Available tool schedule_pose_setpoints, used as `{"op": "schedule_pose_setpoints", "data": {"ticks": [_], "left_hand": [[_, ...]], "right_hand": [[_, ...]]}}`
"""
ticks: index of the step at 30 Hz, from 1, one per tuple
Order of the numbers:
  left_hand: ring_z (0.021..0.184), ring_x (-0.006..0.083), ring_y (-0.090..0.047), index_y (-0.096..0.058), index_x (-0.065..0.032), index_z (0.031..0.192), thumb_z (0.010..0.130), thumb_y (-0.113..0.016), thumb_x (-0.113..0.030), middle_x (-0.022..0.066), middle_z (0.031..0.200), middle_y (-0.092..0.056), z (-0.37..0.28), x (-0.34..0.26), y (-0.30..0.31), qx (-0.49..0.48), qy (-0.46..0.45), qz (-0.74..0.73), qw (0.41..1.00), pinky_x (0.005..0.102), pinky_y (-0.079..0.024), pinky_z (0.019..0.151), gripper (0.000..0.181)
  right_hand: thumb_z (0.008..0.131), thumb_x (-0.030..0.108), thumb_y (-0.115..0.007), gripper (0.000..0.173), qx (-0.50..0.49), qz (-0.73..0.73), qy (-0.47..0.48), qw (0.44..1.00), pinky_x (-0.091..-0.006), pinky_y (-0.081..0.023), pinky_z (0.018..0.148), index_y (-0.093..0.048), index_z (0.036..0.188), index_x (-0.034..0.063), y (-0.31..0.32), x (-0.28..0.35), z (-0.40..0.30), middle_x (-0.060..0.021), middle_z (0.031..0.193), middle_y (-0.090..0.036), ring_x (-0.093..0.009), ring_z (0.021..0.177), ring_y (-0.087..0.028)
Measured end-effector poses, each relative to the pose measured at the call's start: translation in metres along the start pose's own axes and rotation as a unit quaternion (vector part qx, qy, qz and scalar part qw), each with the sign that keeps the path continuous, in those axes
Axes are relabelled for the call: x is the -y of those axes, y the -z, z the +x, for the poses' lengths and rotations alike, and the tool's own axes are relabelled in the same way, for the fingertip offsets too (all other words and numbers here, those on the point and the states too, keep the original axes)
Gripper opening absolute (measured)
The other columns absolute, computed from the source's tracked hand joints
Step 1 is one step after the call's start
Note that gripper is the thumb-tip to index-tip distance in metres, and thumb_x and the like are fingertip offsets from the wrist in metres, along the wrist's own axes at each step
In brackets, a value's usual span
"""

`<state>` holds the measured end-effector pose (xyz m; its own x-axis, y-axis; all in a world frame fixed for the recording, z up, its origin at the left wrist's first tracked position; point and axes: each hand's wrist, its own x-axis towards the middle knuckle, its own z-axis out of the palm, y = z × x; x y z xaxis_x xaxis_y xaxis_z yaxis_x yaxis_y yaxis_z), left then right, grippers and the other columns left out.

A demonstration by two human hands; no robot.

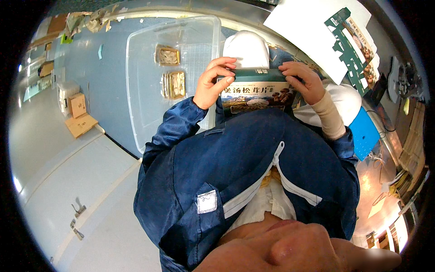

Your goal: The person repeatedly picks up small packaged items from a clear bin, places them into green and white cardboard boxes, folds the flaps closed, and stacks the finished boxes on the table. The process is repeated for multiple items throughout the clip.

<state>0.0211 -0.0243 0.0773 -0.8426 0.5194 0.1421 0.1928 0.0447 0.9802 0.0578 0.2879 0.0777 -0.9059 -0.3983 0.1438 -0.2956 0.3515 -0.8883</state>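
A printed carton (258, 89) with a dark green top edge and pictures of mushrooms and mountains is held upright before my chest. At its left end my left hand (215, 80) grips it, fingers over the top edge and thumb on the near face. My right hand (304, 81) holds the opposite end, with its fingertips on the top edge and upper face. The carton's underside and far side are hidden. Beside my left hand stands a clear plastic tub (131, 85), in which stacked gold trays (176, 85) of pale slices and further gold trays (170, 56) sit apart.
Flat printed carton blanks (353, 51) lie on white sheets (299, 27) at upper right. White rounded cloth shapes (246, 47), apparently my knees, rise beyond the carton. A blue perforated plastic piece (365, 134) is at right. Cardboard boxes (78, 105) stand farther left.
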Motion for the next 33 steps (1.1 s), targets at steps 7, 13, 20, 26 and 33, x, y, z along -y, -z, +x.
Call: {"op": "schedule_pose_setpoints", "data": {"ticks": [7,13,20,26,33], "left_hand": [[0.108,0.0215,-0.051,-0.062,-0.0045,0.096,0.084,-0.061,-0.004,0.0118,0.123,-0.051,-0.012,0.002,0.0,0.0,0.075,-0.036,0.996,0.0344,-0.04,0.093,0.012],[0.122,0.0218,-0.039,-0.055,-0.0076,0.11,0.084,-0.061,-0.007,0.01,0.13,-0.045,-0.015,0.006,-0.008,0.0,0.023,-0.01,1.0,0.0337,-0.031,0.1,0.027],[0.125,0.0221,-0.036,-0.051,-0.0087,0.115,0.085,-0.06,-0.007,0.0099,0.133,-0.042,-0.016,0.012,-0.007,0.001,0.064,-0.036,0.997,0.0344,-0.028,0.103,0.031],[0.12,0.021,-0.041,-0.053,-0.0073,0.113,0.086,-0.058,-0.006,0.0091,0.127,-0.045,-0.016,0.022,-0.001,0.016,0.056,-0.047,0.997,0.0336,-0.033,0.1,0.027],[0.112,0.0165,-0.045,-0.048,-0.0104,0.118,0.089,-0.057,-0.01,0.0069,0.121,-0.048,-0.015,0.024,0.002,0.002,0.209,-0.1,0.973,0.0316,-0.038,0.095,0.03]], "right_hand": [[0.083,0.009,-0.059,0.03,-0.012,-0.127,0.038,0.991,-0.0381,-0.039,0.098,-0.058,0.112,0.0058,-0.001,0.008,-0.019,-0.0111,0.122,-0.055,-0.028,0.117,-0.049],[0.083,0.002,-0.056,0.038,-0.055,0.122,-0.099,0.986,-0.0325,-0.04,0.095,-0.052,0.12,0.0059,-0.009,0.008,-0.031,-0.0106,0.13,-0.05,-0.023,0.119,-0.047],[0.083,-0.003,-0.054,0.03,-0.074,0.129,-0.065,0.987,-0.0284,-0.043,0.09,-0.051,0.111,0.0054,-0.015,-0.01,-0.042,-0.0103,0.132,-0.046,-0.018,0.116,-0.047],[0.086,0.003,-0.055,0.024,-0.081,0.2,-0.098,0.971,-0.0292,-0.044,0.089,-0.053,0.11,0.0052,-0.02,-0.014,-0.043,-0.0095,0.131,-0.047,-0.017,0.11,-0.05],[0.088,0.008,-0.056,0.029,-0.116,0.31,-0.153,0.931,-0.0275,-0.043,0.09,-0.053,0.116,0.0031,-0.032,-0.049,-0.03,-0.0081,0.123,-0.054,-0.013,0.104,-0.053]]}}
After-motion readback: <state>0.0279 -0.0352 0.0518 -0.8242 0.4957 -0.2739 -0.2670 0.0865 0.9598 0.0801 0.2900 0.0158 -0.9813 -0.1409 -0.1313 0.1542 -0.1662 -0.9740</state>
